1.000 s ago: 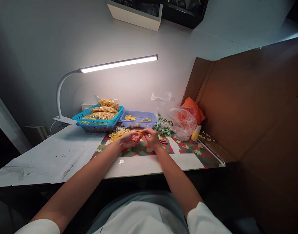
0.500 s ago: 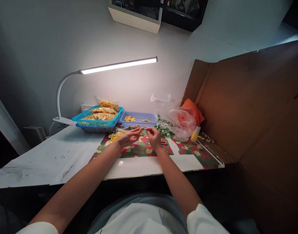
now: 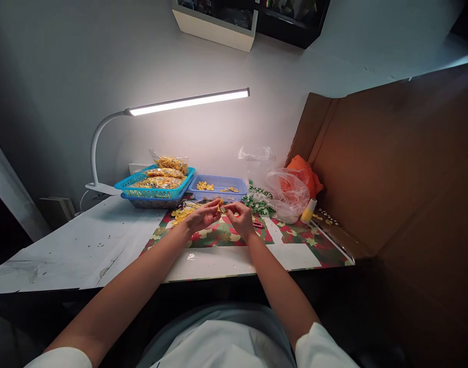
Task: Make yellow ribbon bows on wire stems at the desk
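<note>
My left hand point(image 3: 204, 216) pinches a small yellow piece point(image 3: 219, 205), perhaps ribbon or fabric, between thumb and fingers. Close on its right, my right hand point(image 3: 240, 219) has thumb and fingertips pressed together near that piece; anything in them is too small to make out. Both hands are above a red and green patterned cover point(image 3: 222, 236). Beside my left hand lies a pile of loose yellow pieces point(image 3: 180, 216). Behind the hands stands a lilac basket point(image 3: 218, 196) holding two small groups of yellow pieces point(image 3: 205, 186).
Bagged yellow items point(image 3: 163, 182) fill a turquoise basket point(image 3: 147, 193) at left. A lit lamp point(image 3: 188, 101) arches above. Plastic bags point(image 3: 289, 197), a yellow-and-white bottle point(image 3: 308, 211) and a tall cardboard sheet point(image 3: 395, 163) stand at right.
My right fingertips have moved slightly left, closer to the yellow piece in my left hand. The yellow piece has turned a little. The whole view has shifted slightly.
</note>
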